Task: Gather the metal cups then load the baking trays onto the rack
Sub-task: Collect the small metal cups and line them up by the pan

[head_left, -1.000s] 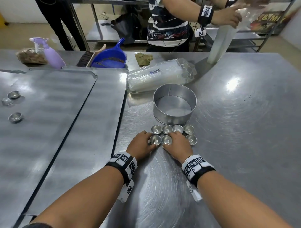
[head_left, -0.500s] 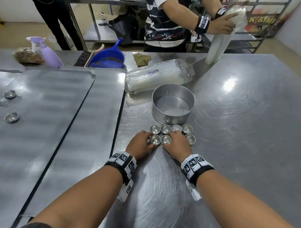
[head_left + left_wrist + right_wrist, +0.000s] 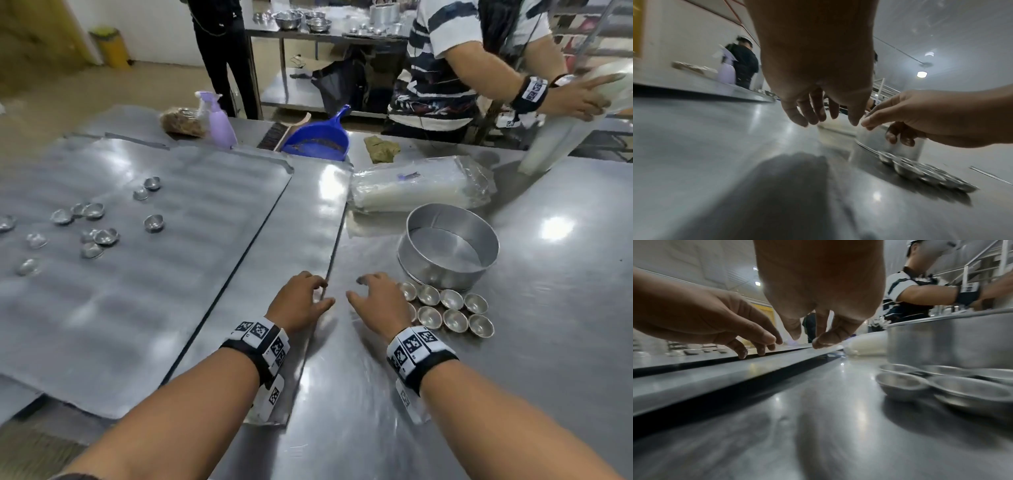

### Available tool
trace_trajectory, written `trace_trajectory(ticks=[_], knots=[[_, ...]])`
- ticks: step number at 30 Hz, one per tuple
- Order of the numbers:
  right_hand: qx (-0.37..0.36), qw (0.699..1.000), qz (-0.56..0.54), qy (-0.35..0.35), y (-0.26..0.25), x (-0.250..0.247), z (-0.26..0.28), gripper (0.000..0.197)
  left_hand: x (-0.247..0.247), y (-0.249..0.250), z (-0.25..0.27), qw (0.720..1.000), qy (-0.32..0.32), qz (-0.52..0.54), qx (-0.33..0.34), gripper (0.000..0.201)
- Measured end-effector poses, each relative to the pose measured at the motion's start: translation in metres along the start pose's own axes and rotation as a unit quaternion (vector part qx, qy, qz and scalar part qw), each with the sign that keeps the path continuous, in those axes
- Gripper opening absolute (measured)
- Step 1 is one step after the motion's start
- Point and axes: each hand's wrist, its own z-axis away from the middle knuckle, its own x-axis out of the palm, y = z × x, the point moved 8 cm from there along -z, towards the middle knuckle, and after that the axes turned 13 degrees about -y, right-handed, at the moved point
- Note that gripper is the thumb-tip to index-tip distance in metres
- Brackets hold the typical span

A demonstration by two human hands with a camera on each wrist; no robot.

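Observation:
Several small metal cups (image 3: 448, 310) stand in two tight rows on the steel table, just in front of a round metal pan (image 3: 448, 248); the same cups (image 3: 920, 172) (image 3: 920, 384) show in both wrist views. More cups (image 3: 92, 229) lie scattered on the far-left baking tray (image 3: 171, 240). A second tray (image 3: 298, 233) lies beside it. My left hand (image 3: 301, 301) hovers over that tray's right edge, fingers relaxed and empty. My right hand (image 3: 376, 301) hangs just left of the cup rows, fingers loose, holding nothing.
A plastic-wrapped packet (image 3: 418, 188), blue dustpan (image 3: 318, 140), brush, purple spray bottle (image 3: 219, 121) and a cloth sit at the back. A person in a striped shirt (image 3: 445, 68) handles a plastic bag across the table. Another person stands behind.
Both hands have let go of the grouped cups and moved left toward the tray edge. The head view has swung left, bringing the scattered cups into sight.

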Motion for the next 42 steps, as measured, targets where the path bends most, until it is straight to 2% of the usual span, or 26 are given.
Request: trace_trajectory(ticks=[5, 11, 14, 19, 22, 26, 31, 35, 37, 39, 40, 42], knots=[[-0.075, 0.996, 0.000, -0.057, -0.122, 0.053, -0.031, 0.042, -0.075, -0.098, 0.064, 0.995, 0.034, 0.018, -0.094, 0.044], [-0.160, 0.971, 0.023, -0.174, -0.269, 0.129, -0.066, 0.043, -0.158, -0.227, 0.148, 0.971, 0.069, 0.058, -0.222, 0.044], [-0.182, 0.956, 0.051, -0.223, -0.324, 0.162, -0.087, 0.045, -0.189, -0.282, 0.182, 0.958, 0.077, 0.078, -0.265, 0.042], [-0.190, 0.953, 0.065, -0.228, -0.384, 0.189, -0.130, 0.043, -0.229, -0.349, 0.209, 0.944, 0.099, 0.100, -0.297, 0.039], [-0.182, 0.957, 0.063, -0.215, -0.406, 0.193, -0.158, 0.048, -0.249, -0.372, 0.206, 0.942, 0.114, 0.105, -0.297, 0.047], [-0.165, 0.964, 0.060, -0.200, -0.422, 0.196, -0.194, 0.061, -0.269, -0.399, 0.185, 0.951, 0.103, 0.067, -0.285, 0.062], [-0.151, 0.972, 0.052, -0.174, -0.426, 0.200, -0.222, 0.065, -0.276, -0.417, 0.155, 0.958, 0.080, 0.037, -0.271, 0.074], [-0.151, 0.972, 0.065, -0.167, -0.423, 0.206, -0.231, 0.058, -0.277, -0.422, 0.140, 0.961, 0.078, 0.027, -0.265, 0.066], [-0.156, 0.971, 0.075, -0.162, -0.422, 0.210, -0.232, 0.044, -0.275, -0.424, 0.137, 0.961, 0.080, 0.038, -0.262, 0.054], [-0.160, 0.973, 0.074, -0.151, -0.420, 0.210, -0.233, 0.022, -0.274, -0.425, 0.137, 0.961, 0.087, 0.047, -0.260, 0.037], [-0.167, 0.972, 0.071, -0.147, -0.419, 0.210, -0.233, 0.019, -0.275, -0.426, 0.137, 0.960, 0.091, 0.050, -0.260, 0.032], [-0.183, 0.971, 0.061, -0.139, -0.418, 0.210, -0.231, 0.026, -0.276, -0.424, 0.139, 0.962, 0.102, 0.048, -0.250, 0.031]])
